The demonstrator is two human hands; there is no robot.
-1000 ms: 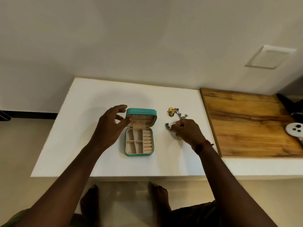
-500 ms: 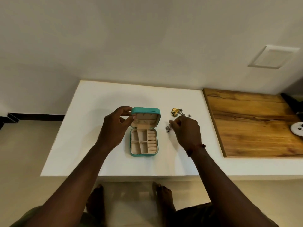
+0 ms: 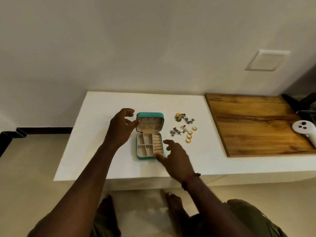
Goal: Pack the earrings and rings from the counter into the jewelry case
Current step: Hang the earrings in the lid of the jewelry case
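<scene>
Two bare hands are hovering over a white counter, seen from above by a camera on the person's head. Between them a small teal jewelry case is lying open near the middle of the counter, its lid standing upright at the far side. Its beige lining is showing small compartments and a column of ring rolls along the right.

The left hand is sitting beside the lid, thumb tip touching the lid's left edge, the other fingers loosely curved and apart from it. The right hand is hanging just off the case's near right corner with its fingers spread and relaxed, holding nothing. A red thread band is circling that wrist.

To the right of the case, jewelry is lying loose on the counter: a cluster of gold and silver earrings farther back, more silver pieces nearer, and four gold rings beside them.

Farther right, a wooden board is covering the counter, with a white controller lying at its right edge.
</scene>
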